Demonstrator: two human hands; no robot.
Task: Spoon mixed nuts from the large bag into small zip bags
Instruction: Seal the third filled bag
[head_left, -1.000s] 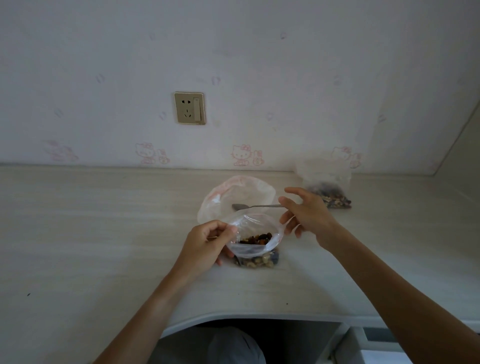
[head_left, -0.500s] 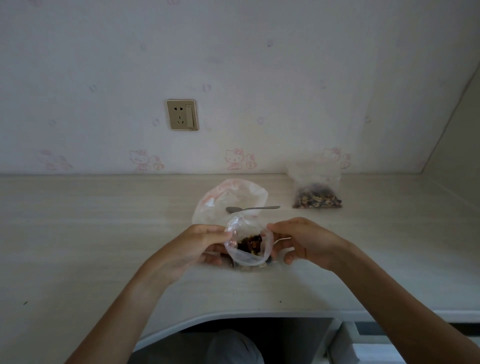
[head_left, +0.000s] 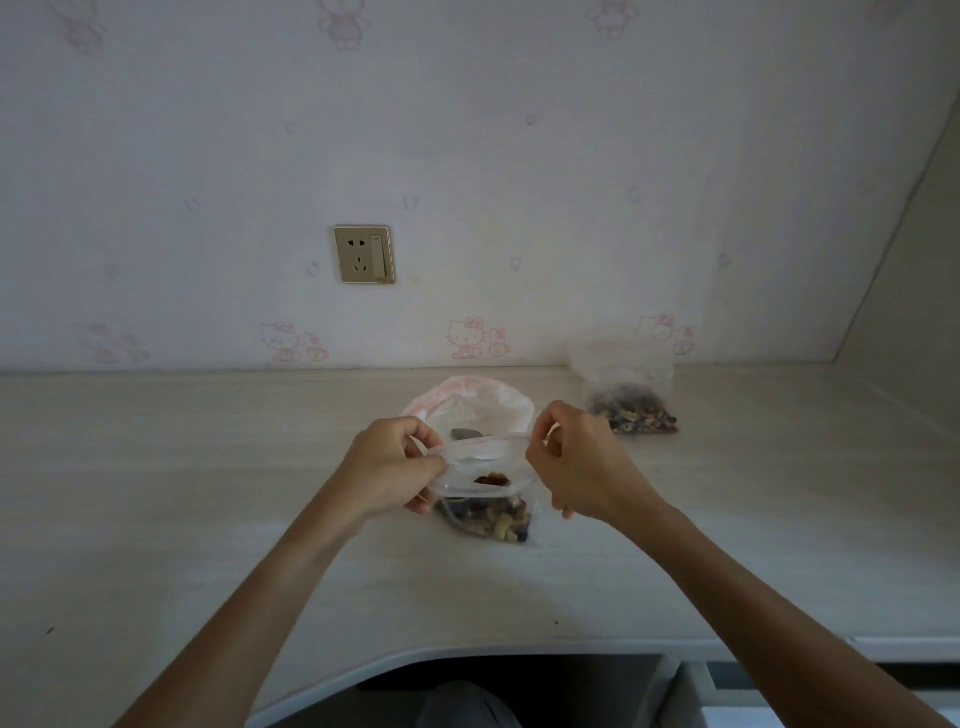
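Wall: pale wallpaper with faint pink cartoon-cat prints fills the upper half of the frame; a beige socket (head_left: 364, 254) sits left of centre.
Desk (head_left: 182, 493): light wood-grain top spanning the frame's middle, with a curved cut-out front edge at the bottom.
Small bag (head_left: 483, 493): clear zip bag at centre frame, its base resting on the desk, mixed nuts heaped in its lower part. Its red-lined zip strip is stretched level between both hands.
Left hand (head_left: 389, 470): left of the bag; thumb and curled fingers pinch the left end of the zip strip.
Right hand (head_left: 576, 462): right of the bag; thumb and forefinger pinch the right end of the strip, other fingers curled below.
Zip: whether the seal is closed along its length cannot be told.
Large bag (head_left: 478, 405): translucent with a pinkish rim, just behind the small bag at centre, its mouth open toward the camera.
Spoon (head_left: 466, 433): grey bowl visible in the large bag's mouth, just beyond the zip strip; handle hidden.
Filled bag (head_left: 628, 400): second small clear bag with nuts at its base, right of centre near the wall, apart from the hands.
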